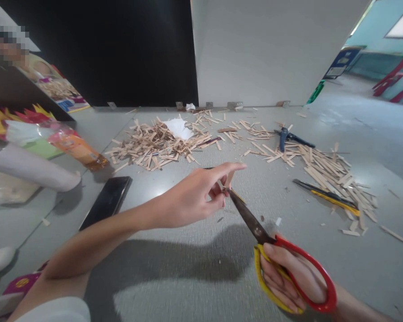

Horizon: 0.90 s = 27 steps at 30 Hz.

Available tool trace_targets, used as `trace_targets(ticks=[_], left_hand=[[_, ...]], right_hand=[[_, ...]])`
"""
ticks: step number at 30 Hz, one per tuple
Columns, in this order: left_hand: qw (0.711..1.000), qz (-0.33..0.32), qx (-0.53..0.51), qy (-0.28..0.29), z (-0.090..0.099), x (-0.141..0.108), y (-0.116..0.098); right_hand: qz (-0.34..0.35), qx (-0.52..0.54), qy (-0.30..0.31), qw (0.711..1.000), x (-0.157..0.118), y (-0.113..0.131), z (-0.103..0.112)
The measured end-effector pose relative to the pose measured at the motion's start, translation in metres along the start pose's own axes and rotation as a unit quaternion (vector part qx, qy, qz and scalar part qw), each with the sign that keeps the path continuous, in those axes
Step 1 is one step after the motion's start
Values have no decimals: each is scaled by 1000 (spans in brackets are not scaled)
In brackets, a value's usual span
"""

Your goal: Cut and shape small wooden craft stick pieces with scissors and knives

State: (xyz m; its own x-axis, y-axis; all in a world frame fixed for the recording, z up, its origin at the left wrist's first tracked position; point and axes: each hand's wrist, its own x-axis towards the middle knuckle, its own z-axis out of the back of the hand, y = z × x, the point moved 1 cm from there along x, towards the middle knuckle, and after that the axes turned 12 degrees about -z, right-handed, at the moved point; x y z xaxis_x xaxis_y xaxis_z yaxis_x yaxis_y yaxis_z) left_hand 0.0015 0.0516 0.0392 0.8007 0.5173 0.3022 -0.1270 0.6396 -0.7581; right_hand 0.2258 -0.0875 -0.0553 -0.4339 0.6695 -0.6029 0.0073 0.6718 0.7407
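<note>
My right hand (pixel 292 277) grips a pair of scissors (pixel 258 230) with one red and one yellow handle loop. The dark blades point up and left, and their tips reach the fingers of my left hand (pixel 191 197). Between those fingers is pinched a small flat wooden strip (pixel 229 179), its upper end showing beside the raised index finger. The blade tips meet the strip's lower part; whether they cut into it is too small to tell. Tiny scraps lie on the grey table (pixel 174 273) below.
A heap of wooden strips (pixel 151 143) with white paper (pixel 178 128) lies behind my left hand. On the right are more strips (pixel 322 165), a yellow utility knife (pixel 332 197) and a dark blue tool (pixel 285 137). A phone (pixel 106 201) and an orange bottle (pixel 79 150) are at left. Upright panels (pixel 255 53) stand behind.
</note>
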Motion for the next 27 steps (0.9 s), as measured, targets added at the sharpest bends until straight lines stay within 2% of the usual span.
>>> trace_targets(ticks=[5,12,20,27], left_hand=[[997,28,-74,1,2,-1,-2],[993,50,-99,-49,-2,-1,-8],[997,38,-38,-52,-5,-3,-9],[999,10,39,-9,4,-3,-12]], right_hand=[[49,-13,-1,999,-1,-2,7],[35,-38,-10,999,-10,16,-4],[10,-63,-25,998,-8,10,-1],[14,-45,-11,999,-5,9,-4]])
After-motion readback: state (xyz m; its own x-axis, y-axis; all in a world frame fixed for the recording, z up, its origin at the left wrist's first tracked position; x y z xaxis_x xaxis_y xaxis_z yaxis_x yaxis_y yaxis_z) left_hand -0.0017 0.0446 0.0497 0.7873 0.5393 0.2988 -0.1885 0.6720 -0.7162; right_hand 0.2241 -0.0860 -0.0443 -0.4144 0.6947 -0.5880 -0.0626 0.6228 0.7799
